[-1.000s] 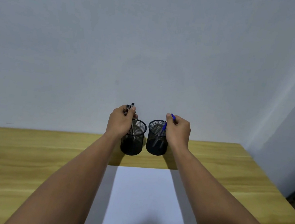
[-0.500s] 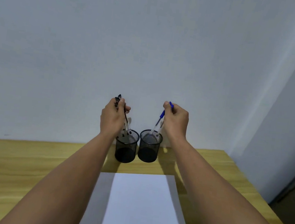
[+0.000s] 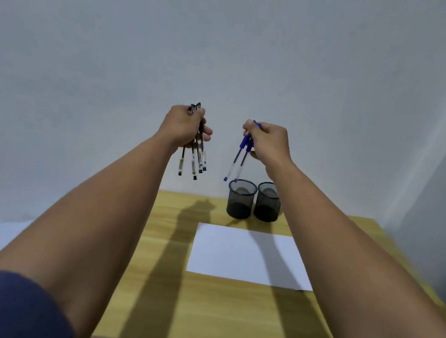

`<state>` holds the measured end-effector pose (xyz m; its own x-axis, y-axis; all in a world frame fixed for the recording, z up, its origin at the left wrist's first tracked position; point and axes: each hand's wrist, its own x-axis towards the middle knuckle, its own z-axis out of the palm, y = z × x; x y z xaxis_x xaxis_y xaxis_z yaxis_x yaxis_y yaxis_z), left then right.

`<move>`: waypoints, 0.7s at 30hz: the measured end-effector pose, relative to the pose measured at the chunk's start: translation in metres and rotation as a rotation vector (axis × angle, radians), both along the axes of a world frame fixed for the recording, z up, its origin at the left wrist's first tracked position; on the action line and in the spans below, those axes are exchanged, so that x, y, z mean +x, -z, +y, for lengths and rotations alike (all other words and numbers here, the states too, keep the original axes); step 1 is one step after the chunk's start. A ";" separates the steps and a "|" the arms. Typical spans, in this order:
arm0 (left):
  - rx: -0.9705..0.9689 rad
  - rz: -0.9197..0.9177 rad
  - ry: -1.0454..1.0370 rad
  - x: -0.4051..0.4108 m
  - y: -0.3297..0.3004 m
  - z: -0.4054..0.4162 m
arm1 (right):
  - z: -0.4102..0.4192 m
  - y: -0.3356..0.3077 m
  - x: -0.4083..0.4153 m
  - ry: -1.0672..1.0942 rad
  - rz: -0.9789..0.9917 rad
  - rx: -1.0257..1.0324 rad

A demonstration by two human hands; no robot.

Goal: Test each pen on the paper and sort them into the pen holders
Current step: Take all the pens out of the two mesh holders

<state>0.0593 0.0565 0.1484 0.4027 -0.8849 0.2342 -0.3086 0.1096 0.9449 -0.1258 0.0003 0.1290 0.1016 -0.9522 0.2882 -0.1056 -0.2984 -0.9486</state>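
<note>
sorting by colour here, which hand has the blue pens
The right hand holds the two blue-capped pens; the left hand grips a bunch of black pens.

We see two pen holders (image 3: 254, 200) side by side, just apart, at the far edge of the surface (image 3: 224, 312), against the wall (image 3: 234, 41). The paper (image 3: 247, 255) lies flat on the surface just before them.
</note>
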 end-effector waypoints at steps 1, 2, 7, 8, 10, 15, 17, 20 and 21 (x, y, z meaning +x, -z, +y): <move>0.034 -0.009 -0.009 0.006 0.002 0.012 | 0.009 0.004 0.010 -0.043 0.011 0.035; 0.072 -0.015 -0.021 0.013 0.007 0.021 | 0.016 0.011 0.020 -0.085 0.026 0.071; 0.283 0.019 -0.065 0.047 0.062 0.037 | 0.026 0.063 0.070 -0.211 0.143 0.209; 0.331 0.028 -0.065 0.054 0.077 0.036 | 0.021 0.078 0.080 -0.219 0.166 0.239; 0.438 0.036 -0.059 0.067 0.109 0.031 | 0.011 0.110 0.097 -0.239 0.217 0.297; 0.612 0.016 -0.081 0.103 0.175 0.011 | -0.013 0.180 0.136 -0.252 0.350 0.387; 0.656 -0.123 -0.119 0.119 0.194 0.001 | -0.019 0.198 0.149 -0.246 0.413 0.381; 0.717 -0.289 -0.159 0.138 0.215 -0.009 | -0.025 0.214 0.166 -0.227 0.545 0.303; 0.733 -0.323 -0.168 0.143 0.219 -0.011 | -0.027 0.217 0.170 -0.220 0.585 0.281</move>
